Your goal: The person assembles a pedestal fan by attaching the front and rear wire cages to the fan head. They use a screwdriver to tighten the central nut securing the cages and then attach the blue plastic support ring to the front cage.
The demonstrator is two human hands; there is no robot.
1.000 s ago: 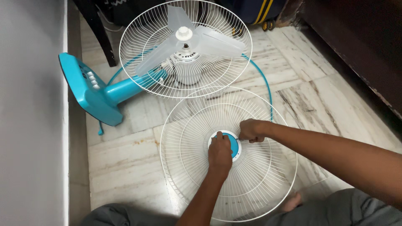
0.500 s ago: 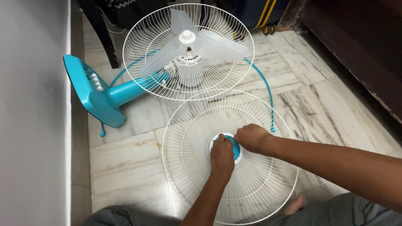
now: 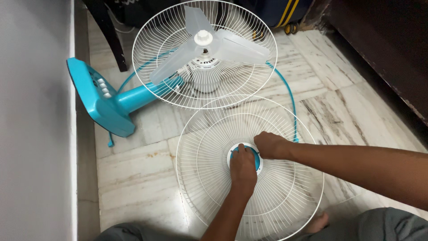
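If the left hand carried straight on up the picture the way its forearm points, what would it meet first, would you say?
The left hand already rests on the blue hub of the loose white grille. Beyond that, probably the grille's far rim, then the fan head's rear guard; depth is unclear.

The loose grille [image 3: 209,187] lies on the floor [image 3: 133,178], in front of the fan head [image 3: 205,53]. The fan's base [image 3: 96,96] lies left of the head, beside the wall [image 3: 35,134].

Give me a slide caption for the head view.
Both hands, left and right, on the blue hub of a detached white fan grille.
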